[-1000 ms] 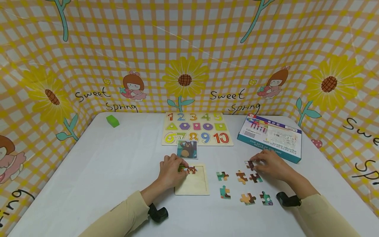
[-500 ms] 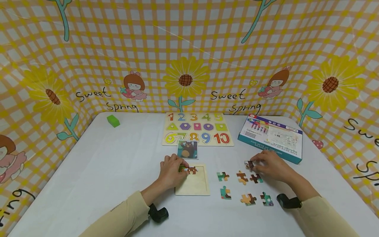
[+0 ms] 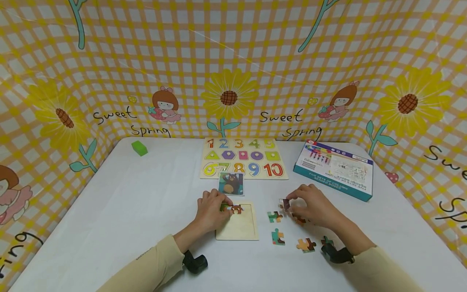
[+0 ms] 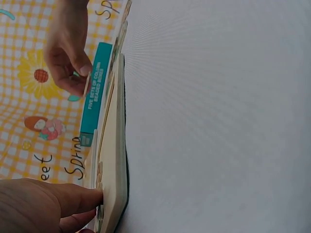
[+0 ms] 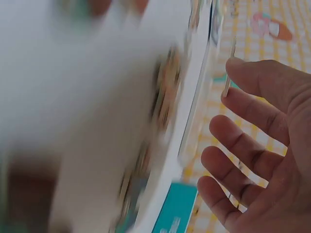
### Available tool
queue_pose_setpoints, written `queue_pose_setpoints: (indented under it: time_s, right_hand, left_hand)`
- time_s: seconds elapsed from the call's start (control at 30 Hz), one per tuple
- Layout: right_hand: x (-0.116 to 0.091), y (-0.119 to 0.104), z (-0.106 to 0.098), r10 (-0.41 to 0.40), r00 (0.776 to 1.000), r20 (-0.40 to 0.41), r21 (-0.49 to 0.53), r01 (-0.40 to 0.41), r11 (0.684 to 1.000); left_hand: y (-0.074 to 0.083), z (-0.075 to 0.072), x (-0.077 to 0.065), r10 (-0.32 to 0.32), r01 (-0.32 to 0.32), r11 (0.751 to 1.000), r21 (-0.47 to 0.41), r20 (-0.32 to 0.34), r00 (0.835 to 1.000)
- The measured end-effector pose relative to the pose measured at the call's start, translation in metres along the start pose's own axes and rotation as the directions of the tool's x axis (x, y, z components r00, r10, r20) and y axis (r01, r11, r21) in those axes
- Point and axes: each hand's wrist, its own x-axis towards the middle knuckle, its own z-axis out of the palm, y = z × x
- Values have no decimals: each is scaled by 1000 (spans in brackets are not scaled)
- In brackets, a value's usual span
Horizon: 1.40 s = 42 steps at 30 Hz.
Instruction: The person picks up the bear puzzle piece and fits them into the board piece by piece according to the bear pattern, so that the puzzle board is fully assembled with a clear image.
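Observation:
My left hand is at the upper left corner of a shallow wooden puzzle tray, its thumb and fingers pinching a partly covered green puzzle piece. Beside that lies a brown bear-face piece, also in the tray. To the right, my right hand holds a brown and white jigsaw piece between thumb and index finger, raised off the table. The right wrist view shows this piece edge-on, the other fingers spread loosely. Loose pieces, such as a green one and a tan one, lie beneath and around that hand.
Behind the tray, a bear picture card overlaps the front edge of a number-and-shape board. A flat teal-sided box lies at the back right. One green block sits at the back left.
My right hand has lifted the brown and white piece and carried it left toward the tray, now covering some loose pieces. My left hand stays in place.

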Motion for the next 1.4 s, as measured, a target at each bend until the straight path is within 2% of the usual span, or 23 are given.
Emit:
queue_pose_setpoints:
  time_s: [0.13, 0.33, 0.63, 0.77, 0.97, 1.4]
  right_hand:
    - [6, -19, 10, -1, 1000, 3, -13, 1, 1000]
    - [15, -43, 22, -56, 998, -6, -42, 56, 998]
    - [29, -68, 33, -98, 995, 30, -56, 100, 993]
    - [34, -73, 36, -120, 992, 31, -64, 122, 990]
    - [42, -78, 39, -111, 992, 60, -66, 115, 991]
    - [45, -79, 45, -109, 989, 98, -50, 114, 992]
  left_hand:
    - [0, 0, 1, 4, -4, 1000, 6, -2, 1000]
    - [0, 0, 1, 10, -10, 1000, 7, -7, 1000]
    - [-1, 0, 0, 19, -19, 1000, 10, -8, 1000]
    - [-1, 0, 0, 19, -19, 1000, 10, -9, 1000]
    - [-1, 0, 0, 17, -17, 1000, 8, -12, 1000]
    - [0, 0, 0, 18, -18, 1000, 8, -5, 1000]
